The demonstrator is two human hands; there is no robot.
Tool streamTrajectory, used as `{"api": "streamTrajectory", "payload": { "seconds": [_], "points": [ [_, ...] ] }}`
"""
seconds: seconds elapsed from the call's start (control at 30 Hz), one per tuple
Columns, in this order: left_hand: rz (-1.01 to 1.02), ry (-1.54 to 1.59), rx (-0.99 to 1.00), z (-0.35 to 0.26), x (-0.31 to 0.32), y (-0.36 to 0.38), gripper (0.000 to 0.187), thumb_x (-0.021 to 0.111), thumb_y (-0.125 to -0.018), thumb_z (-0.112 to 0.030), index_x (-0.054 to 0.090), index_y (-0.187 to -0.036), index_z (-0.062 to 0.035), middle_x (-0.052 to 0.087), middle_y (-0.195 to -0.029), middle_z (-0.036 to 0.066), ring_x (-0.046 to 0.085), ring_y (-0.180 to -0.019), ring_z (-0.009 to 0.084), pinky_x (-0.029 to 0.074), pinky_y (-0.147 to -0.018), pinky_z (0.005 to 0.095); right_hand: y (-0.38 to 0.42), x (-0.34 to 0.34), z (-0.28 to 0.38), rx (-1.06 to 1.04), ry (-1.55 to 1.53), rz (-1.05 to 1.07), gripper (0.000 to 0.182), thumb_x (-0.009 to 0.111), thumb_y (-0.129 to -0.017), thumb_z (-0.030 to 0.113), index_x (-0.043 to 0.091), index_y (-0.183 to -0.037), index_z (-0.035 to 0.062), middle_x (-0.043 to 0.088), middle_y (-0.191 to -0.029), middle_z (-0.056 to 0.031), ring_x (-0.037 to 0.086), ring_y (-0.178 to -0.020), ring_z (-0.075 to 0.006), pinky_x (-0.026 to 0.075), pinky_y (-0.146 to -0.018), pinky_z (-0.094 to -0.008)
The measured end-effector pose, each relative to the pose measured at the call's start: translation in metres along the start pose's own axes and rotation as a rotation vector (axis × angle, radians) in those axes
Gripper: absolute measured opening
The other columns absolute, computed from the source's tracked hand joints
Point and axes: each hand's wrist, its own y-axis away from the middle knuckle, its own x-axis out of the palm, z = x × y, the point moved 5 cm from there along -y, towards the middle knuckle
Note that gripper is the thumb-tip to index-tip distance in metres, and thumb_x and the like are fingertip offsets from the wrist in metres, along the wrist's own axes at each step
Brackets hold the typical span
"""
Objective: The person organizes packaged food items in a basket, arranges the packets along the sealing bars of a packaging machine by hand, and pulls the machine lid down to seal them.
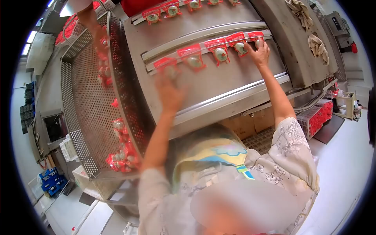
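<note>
A row of red-and-clear pouches (192, 56), each with a round, pale greenish egg-like item inside, lies along a metal bar on the steel machine bed. My right hand (260, 53) is at the right end of this row, its fingers curled around the end pouch (256, 38). Beside my right thumb lies another pouch (239, 45). At the row's left end, my left hand (170, 92) is smeared by motion just below a blurred pouch (167, 66). Whether its fingers grip that pouch does not show.
A second row of pouches (172, 9) lies farther back. On the left stands a perforated metal tray (84, 94) with several pouches along its right side; another person's arm (92, 25) reaches in. Rags (318, 47) rest on the machine housing (290, 51) at right.
</note>
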Motion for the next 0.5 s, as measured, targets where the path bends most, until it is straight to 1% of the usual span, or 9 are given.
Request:
{"api": "streamTrajectory", "payload": {
  "seconds": [0.03, 0.07, 0.17, 0.23, 0.27, 0.3, 0.37, 0.47, 0.5],
  "points": [
    [-0.033, -0.085, 0.002, -0.011, 0.020, -0.005, 0.089, 0.080, -0.064, -0.042, 0.042, -0.135, -0.0049, 0.038, -0.135, 0.021, 0.032, -0.127, 0.0395, 0.027, -0.106, 0.0483, 0.002, -0.003, 0.009, -0.015, -0.030, 0.042, 0.097, 0.062, -0.063, 0.078, 0.047, -0.138, 0.0193, 0.042, -0.130, -0.0281, 0.039, -0.123, -0.0412, 0.032, -0.104, -0.0477],
    [-0.062, -0.167, 0.006, -0.019, 0.035, -0.008, 0.089, 0.082, -0.060, -0.045, 0.046, -0.132, -0.0066, 0.040, -0.131, 0.020, 0.032, -0.125, 0.0389, 0.029, -0.104, 0.0489, 0.005, -0.007, 0.015, -0.027, -0.088, 0.016, 0.088, 0.066, -0.063, 0.075, 0.053, -0.132, 0.0208, 0.047, -0.121, -0.0254, 0.045, -0.115, -0.0385, 0.037, -0.099, -0.0459],
    [-0.089, -0.136, -0.039, -0.040, 0.055, -0.028, 0.083, 0.083, -0.056, -0.045, 0.052, -0.125, -0.0106, 0.042, -0.124, 0.016, 0.033, -0.120, 0.0372, 0.031, -0.099, 0.0494, 0.013, -0.003, 0.024, -0.026, -0.218, 0.104, 0.083, 0.073, -0.061, 0.068, 0.057, -0.125, 0.0180, 0.048, -0.110, -0.0215, 0.047, -0.107, -0.0370, 0.039, -0.094, -0.0454],
    [-0.095, -0.207, -0.066, -0.049, 0.070, -0.031, 0.079, 0.083, -0.056, -0.046, 0.055, -0.122, -0.0145, 0.041, -0.125, 0.015, 0.032, -0.121, 0.0369, 0.032, -0.099, 0.0497, 0.026, -0.002, 0.049, -0.083, -0.311, 0.125, 0.079, 0.077, -0.058, 0.063, 0.059, -0.120, 0.0165, 0.047, -0.106, -0.0198, 0.048, -0.103, -0.0363, 0.040, -0.091, -0.0450],
    [-0.100, -0.243, -0.077, -0.052, 0.077, -0.034, 0.077, 0.083, -0.055, -0.046, 0.056, -0.121, -0.0164, 0.041, -0.125, 0.014, 0.032, -0.121, 0.0368, 0.033, -0.098, 0.0499, 0.035, -0.005, 0.064, -0.117, -0.300, 0.108, 0.081, 0.078, -0.057, 0.061, 0.058, -0.121, 0.0161, 0.045, -0.110, -0.0212, 0.047, -0.104, -0.0371, 0.040, -0.092, -0.0448],
    [-0.120, -0.272, -0.099, -0.054, 0.082, -0.036, 0.074, 0.083, -0.055, -0.045, 0.057, -0.119, -0.0178, 0.043, -0.124, 0.014, 0.033, -0.120, 0.0371, 0.033, -0.097, 0.0504, 0.044, -0.007, 0.077, -0.163, -0.229, 0.032, 0.081, 0.077, -0.058, 0.062, 0.058, -0.122, 0.0159, 0.043, -0.113, -0.0219, 0.047, -0.105, -0.0384, 0.040, -0.092, -0.0450],
    [-0.163, -0.331, -0.146, -0.055, 0.088, -0.038, 0.069, 0.083, -0.055, -0.043, 0.059, -0.116, -0.0206, 0.045, -0.121, 0.013, 0.035, -0.118, 0.0377, 0.035, -0.096, 0.0515, 0.054, -0.009, 0.088, -0.187, -0.225, 0.001, 0.080, 0.076, -0.060, 0.063, 0.057, -0.122, 0.0162, 0.042, -0.113, -0.0216, 0.046, -0.104, -0.0396, 0.039, -0.092, -0.0458],
    [-0.274, -0.326, -0.022, -0.042, 0.087, -0.034, 0.060, 0.083, -0.058, -0.036, 0.063, -0.111, -0.0196, 0.051, -0.113, 0.011, 0.041, -0.113, 0.0356, 0.040, -0.093, 0.0485, 0.059, -0.005, 0.091, -0.154, -0.312, 0.115, 0.073, 0.078, -0.063, 0.057, 0.057, -0.120, 0.0176, 0.043, -0.110, -0.0200, 0.047, -0.102, -0.0384, 0.042, -0.090, -0.0450],
    [-0.218, -0.237, -0.030, -0.037, 0.082, -0.035, 0.057, 0.082, -0.058, -0.034, 0.064, -0.110, -0.0194, 0.052, -0.111, 0.010, 0.043, -0.112, 0.0350, 0.040, -0.093, 0.0471, 0.059, -0.003, 0.093, -0.136, -0.346, 0.155, 0.071, 0.078, -0.063, 0.055, 0.057, -0.120, 0.0177, 0.043, -0.110, -0.0197, 0.047, -0.102, -0.0380, 0.042, -0.089, -0.0448]
  ]
}}
